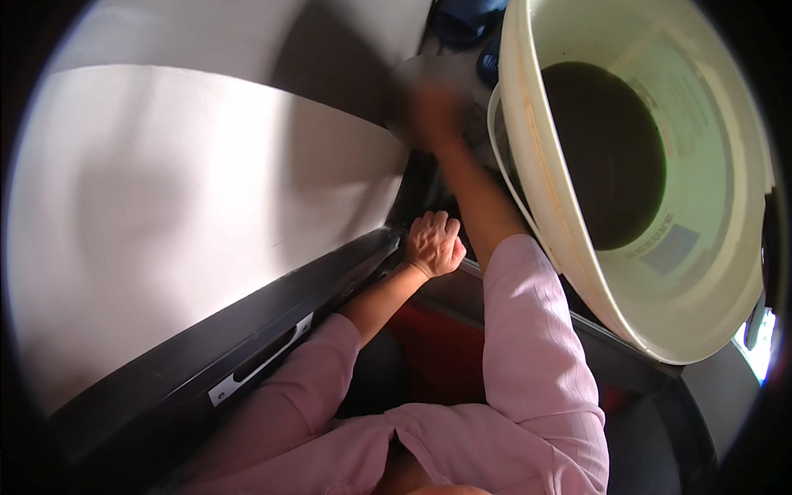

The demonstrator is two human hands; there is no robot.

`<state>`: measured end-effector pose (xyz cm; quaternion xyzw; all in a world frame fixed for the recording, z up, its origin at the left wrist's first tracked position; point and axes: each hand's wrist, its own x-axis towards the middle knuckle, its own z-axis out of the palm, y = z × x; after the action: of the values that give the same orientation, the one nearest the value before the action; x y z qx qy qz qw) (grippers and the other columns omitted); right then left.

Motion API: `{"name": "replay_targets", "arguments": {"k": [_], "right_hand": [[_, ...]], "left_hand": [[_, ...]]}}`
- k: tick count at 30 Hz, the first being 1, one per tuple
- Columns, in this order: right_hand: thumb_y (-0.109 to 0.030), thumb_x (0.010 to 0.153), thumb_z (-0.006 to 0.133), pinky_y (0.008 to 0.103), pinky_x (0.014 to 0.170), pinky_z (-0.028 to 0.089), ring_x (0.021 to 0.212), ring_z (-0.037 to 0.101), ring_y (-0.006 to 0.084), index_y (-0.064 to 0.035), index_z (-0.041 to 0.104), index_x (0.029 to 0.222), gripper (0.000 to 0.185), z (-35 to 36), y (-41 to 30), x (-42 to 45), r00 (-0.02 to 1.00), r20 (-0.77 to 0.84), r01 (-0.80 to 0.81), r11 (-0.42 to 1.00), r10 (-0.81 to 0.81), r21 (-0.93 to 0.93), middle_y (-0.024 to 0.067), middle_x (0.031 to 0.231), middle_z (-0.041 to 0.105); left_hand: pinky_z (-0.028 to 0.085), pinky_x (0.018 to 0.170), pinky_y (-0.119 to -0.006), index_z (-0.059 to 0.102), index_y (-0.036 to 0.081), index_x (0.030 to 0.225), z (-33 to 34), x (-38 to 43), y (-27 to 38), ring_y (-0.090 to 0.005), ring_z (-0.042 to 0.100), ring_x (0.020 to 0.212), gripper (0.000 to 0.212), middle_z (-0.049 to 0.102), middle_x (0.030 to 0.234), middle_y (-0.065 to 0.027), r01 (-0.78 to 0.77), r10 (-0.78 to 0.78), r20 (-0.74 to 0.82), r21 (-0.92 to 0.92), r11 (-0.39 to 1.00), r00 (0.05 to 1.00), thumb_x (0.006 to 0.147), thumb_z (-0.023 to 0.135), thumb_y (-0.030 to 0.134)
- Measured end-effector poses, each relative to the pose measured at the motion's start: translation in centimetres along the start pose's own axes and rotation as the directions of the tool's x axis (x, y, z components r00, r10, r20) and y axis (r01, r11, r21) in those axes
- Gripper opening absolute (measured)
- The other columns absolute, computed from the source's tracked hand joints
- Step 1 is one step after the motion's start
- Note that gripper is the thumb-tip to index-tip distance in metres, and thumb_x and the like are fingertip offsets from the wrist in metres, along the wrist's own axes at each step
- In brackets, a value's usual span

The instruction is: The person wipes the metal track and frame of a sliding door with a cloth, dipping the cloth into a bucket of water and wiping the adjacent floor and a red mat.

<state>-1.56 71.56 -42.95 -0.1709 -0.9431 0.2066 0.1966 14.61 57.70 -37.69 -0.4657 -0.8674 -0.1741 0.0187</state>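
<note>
My left hand (435, 243) is curled into a fist, knuckles up, at the lower corner of the dark door frame (204, 365). Nothing shows in its fingers. What its underside rests on is hidden. Farther out, my right hand (436, 114) is reached forward and smeared by motion. A pale grey blur (411, 71) surrounds its fingers; I cannot tell whether that is a held cloth or the floor. Right of my right arm stands a large whitish plastic bucket (687, 303), with dark liquid (606, 161) at its bottom. Its white handle (504, 167) hangs on the near side.
A white panel or wall (154, 247) fills the left, with shadows across it. A metal strike plate (223, 391) is set in the door frame. Dark blue footwear (464, 25) lies beyond my right hand, left of the bucket. Something red (433, 346) shows below my arms.
</note>
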Motion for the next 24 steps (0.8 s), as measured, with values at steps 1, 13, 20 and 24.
{"name": "replay_targets", "arguments": {"k": [1, 13, 20, 24], "right_hand": [[-0.021, 0.078, 0.056, 0.0405, 0.065, 0.046, 0.075, 0.058, 0.0263, -0.0066, 0.06, 0.08, 0.015, -1.0, 1.1, 0.7, 0.998, -0.063, 0.009, 0.998, -0.013, -0.054, 0.0114, 0.08, 0.059], [-0.017, 0.06, 0.062, 0.0418, 0.072, 0.04, 0.086, 0.056, 0.0252, -0.0132, 0.062, 0.079, 0.019, -4.3, -1.8, -0.7, 0.991, 0.045, 0.128, 0.99, -0.126, -0.053, 0.0039, 0.087, 0.061], [-0.016, 0.062, 0.058, 0.0392, 0.06, 0.041, 0.07, 0.054, 0.0248, -0.0138, 0.057, 0.073, 0.011, 0.1, 2.9, 6.9, 0.866, -0.501, -0.107, 0.979, 0.006, -0.172, 0.0027, 0.075, 0.06], [-0.015, 0.066, 0.057, 0.0392, 0.059, 0.042, 0.07, 0.056, 0.0239, -0.0161, 0.063, 0.075, 0.011, -0.5, 3.4, 7.1, 0.86, -0.504, 0.035, 0.994, -0.082, -0.102, 0.0021, 0.075, 0.061]], "left_hand": [[0.038, 0.052, -0.038, 0.045, 0.008, 0.067, -0.2, 0.1, 0.1, -0.0281, 0.047, 0.063, 0.013, 0.043, 0.07, -0.0109, 0.001, -0.001, 0.006, -0.004, 1.0, 1.0, 0.06, 0.055, 0.014], [0.036, 0.05, -0.038, 0.042, 0.01, 0.064, -0.7, -0.3, -0.3, -0.0271, 0.046, 0.06, 0.017, 0.042, 0.067, -0.0092, 0.025, -0.026, -0.034, -0.037, 0.999, 0.999, 0.056, 0.057, 0.015], [0.035, 0.05, -0.037, 0.044, 0.01, 0.064, -0.5, -0.2, -0.1, -0.026, 0.046, 0.059, 0.015, 0.042, 0.067, -0.0091, 0.028, -0.029, -0.02, -0.057, 0.998, 0.999, 0.058, 0.056, 0.015], [0.035, 0.05, -0.037, 0.043, 0.01, 0.064, -0.4, 0.2, -0.1, -0.026, 0.046, 0.06, 0.015, 0.042, 0.067, -0.0089, 0.027, -0.031, -0.047, -0.068, 0.997, 0.998, 0.058, 0.056, 0.016]]}}
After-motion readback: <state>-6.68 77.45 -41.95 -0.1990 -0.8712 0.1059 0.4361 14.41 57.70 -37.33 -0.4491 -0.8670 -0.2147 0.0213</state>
